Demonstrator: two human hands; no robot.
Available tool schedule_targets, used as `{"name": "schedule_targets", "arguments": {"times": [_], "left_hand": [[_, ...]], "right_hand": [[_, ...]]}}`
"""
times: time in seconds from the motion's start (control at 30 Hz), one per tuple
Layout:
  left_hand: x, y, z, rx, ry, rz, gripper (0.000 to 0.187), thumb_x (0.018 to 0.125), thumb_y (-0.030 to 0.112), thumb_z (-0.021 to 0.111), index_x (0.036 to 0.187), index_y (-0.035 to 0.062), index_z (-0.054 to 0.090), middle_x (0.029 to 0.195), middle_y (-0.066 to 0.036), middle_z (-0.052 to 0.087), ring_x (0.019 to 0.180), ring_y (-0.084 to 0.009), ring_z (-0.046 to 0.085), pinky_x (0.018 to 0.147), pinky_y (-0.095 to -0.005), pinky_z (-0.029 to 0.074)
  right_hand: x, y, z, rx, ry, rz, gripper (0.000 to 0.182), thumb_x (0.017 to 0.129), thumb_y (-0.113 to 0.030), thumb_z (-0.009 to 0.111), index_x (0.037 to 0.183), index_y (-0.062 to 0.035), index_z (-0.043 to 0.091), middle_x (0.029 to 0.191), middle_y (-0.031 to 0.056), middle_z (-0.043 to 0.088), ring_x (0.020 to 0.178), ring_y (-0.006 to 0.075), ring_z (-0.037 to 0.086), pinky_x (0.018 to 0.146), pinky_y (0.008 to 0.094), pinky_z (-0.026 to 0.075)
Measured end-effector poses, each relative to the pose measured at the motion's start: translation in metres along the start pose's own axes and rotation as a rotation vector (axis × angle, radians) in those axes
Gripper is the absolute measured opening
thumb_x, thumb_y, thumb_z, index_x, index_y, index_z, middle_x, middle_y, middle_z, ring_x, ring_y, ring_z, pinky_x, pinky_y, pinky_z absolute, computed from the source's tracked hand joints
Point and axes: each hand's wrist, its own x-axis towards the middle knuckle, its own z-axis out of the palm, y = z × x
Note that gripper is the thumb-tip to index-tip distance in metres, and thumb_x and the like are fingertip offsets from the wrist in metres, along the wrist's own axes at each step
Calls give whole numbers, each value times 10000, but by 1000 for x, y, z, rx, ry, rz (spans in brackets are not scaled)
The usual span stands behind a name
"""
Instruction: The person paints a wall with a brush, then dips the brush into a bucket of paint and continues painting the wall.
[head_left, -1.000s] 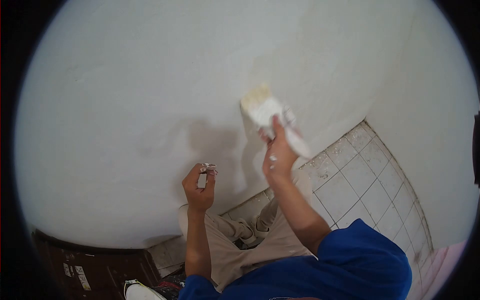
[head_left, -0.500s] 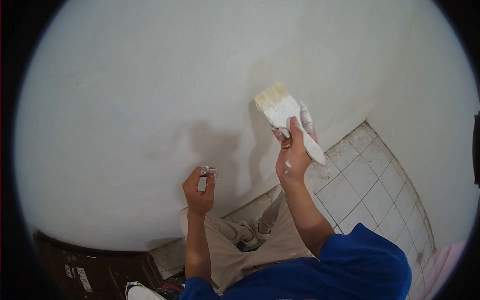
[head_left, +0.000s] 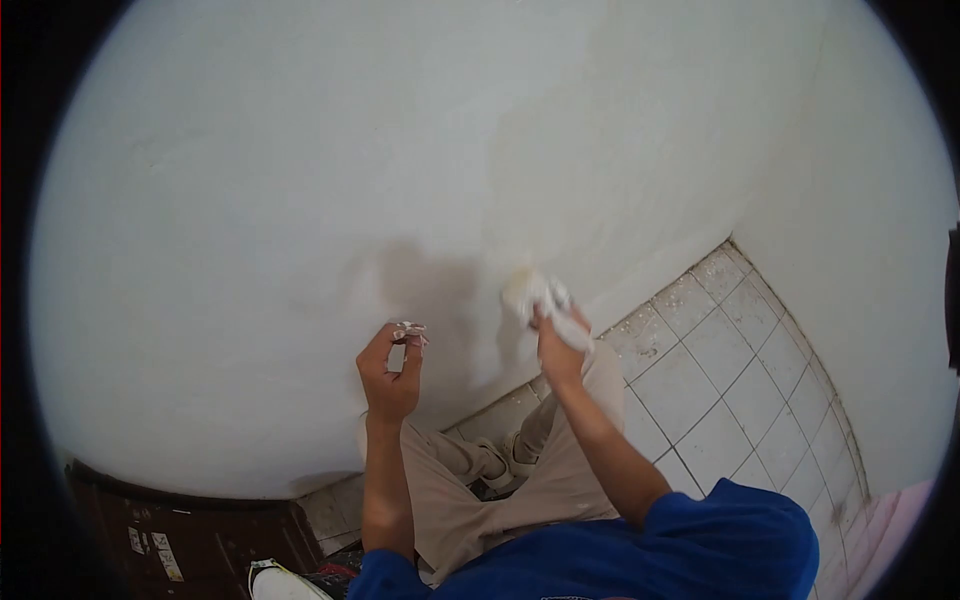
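My right hand (head_left: 562, 345) grips a paintbrush (head_left: 535, 293) low in front of the white wall (head_left: 300, 150). The brush is smeared by motion, its pale bristles at the upper left and its white handle running down through my fingers. White paint coats the brush head and some of my fingers. To the left, my left hand (head_left: 392, 372) is raised close to the wall, thumb and fingertips pinched together in a loop. White smears cover those fingertips, and I cannot tell whether something small is between them.
A tiled floor (head_left: 700, 400) with white specks meets the wall at the right. Dark brown panelling (head_left: 215, 535) with stickers lies at the lower left, beside a white rounded object (head_left: 285, 582). Pink cloth (head_left: 885, 530) shows at the right edge. My bent legs (head_left: 470, 520) are below.
My right hand has swung down and slightly left with the paintbrush, nearer the foot of the wall. My left hand has shifted a little up and left, still pinched.
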Motion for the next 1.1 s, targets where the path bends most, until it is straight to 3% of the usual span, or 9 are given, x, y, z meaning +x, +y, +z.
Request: {"name": "schedule_targets", "arguments": {"times": [0.1,0.17,0.3,0.37,0.53,0.63,0.8,0.93,1.1], "left_hand": [[0,0,1,-4,5,16,69,861,-38,586,893,-40,646,769,-91,662,699,-155,630,685,-270,499],[-1,0,1,16,8,19,70,860,-42,583,892,-41,645,766,-91,659,697,-155,630,678,-268,497],[-3,-2,6,-30,58,26,67,862,-44,582,890,-40,643,759,-91,654,691,-155,629,662,-267,495],[-5,0,8,-39,59,37,61,865,-41,583,888,-41,640,756,-91,652,688,-154,628,655,-267,494],[-3,1,3,-14,42,29,58,872,-34,587,891,-41,641,753,-92,651,684,-153,626,655,-266,492],[-3,1,6,-31,32,39,64,871,-32,587,898,-40,646,754,-92,652,682,-153,627,659,-264,491],[-8,-7,12,-19,18,17,72,867,-34,587,904,-43,649,757,-93,655,686,-153,630,667,-265,495],[-6,-7,16,-37,30,10,65,864,-36,589,894,-42,647,763,-97,659,689,-155,635,667,-266,498],[-2,-9,7,-27,18,17,57,861,-35,594,884,-41,646,760,-99,664,687,-160,638,666,-269,500]], "right_hand": [[40,-116,20,274,23,-325,391,941,-139,634,1259,76,555,1051,137,676,929,171,650,779,309,569],[45,-150,20,95,40,-537,350,913,-120,624,1207,69,597,1057,195,663,928,256,653,799,336,533],[46,-86,19,-328,-151,-834,311,869,-78,605,1148,54,640,996,235,662,919,361,647,791,358,522],[16,-27,9,-296,-189,-577,317,850,-64,610,1149,34,648,974,232,667,907,383,642,804,367,523],[-16,14,-15,-268,-207,-182,212,875,-45,658,1060,55,686,923,185,695,876,243,678,816,303,509],[18,-33,0,-150,-150,-375,196,886,-76,675,1028,59,689,892,162,690,830,210,663,769,308,505],[50,-155,14,-175,-3,-780,163,900,-71,631,1003,43,686,880,169,674,803,287,646,713,356,509],[54,-102,23,-237,-58,-841,132,905,-98,619,908,23,672,853,180,664,792,326,641,696,382,518],[-3,-20,0,-306,-205,-385,184,877,-75,629,1021,22,689,869,189,673,796,311,651,739,358,514]]}}
